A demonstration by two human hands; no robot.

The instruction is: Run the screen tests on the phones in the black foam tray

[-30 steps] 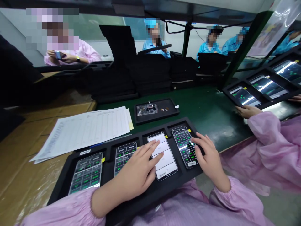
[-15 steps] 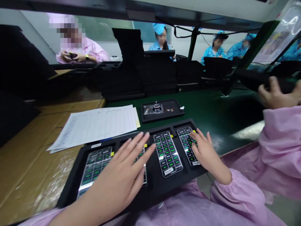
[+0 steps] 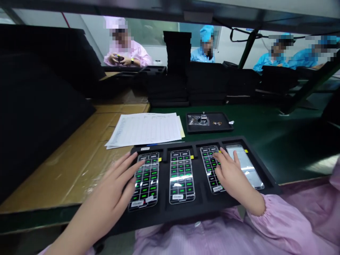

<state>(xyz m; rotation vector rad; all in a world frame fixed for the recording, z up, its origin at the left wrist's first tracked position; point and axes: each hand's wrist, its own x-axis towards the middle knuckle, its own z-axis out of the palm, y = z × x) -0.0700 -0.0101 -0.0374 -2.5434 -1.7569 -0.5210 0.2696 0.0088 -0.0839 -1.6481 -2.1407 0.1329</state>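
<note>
Right hand point(image 3: 230, 173) flat across phones point(image 3: 211, 168)

A black foam tray point(image 3: 164, 216) lies across the person's lap, its far edge on the green desk point(image 3: 265, 127), with four shallow slots side by side. Each slot holds a phone lying flat, screen up, long side pointing away. The leftmost phone point(image 3: 145, 180) shows a grid of green tiles, and the left hand point(image 3: 117, 193) rests open at its left edge, fingertips on the glass. The second phone point(image 3: 181, 176) shows the same green grid and is untouched. The third phone point(image 3: 211, 166), also green, sits partly under the right hand point(image 3: 230, 171), whose fingers spread onto the fourth phone point(image 3: 245, 166), which has a pale white screen.
</note>
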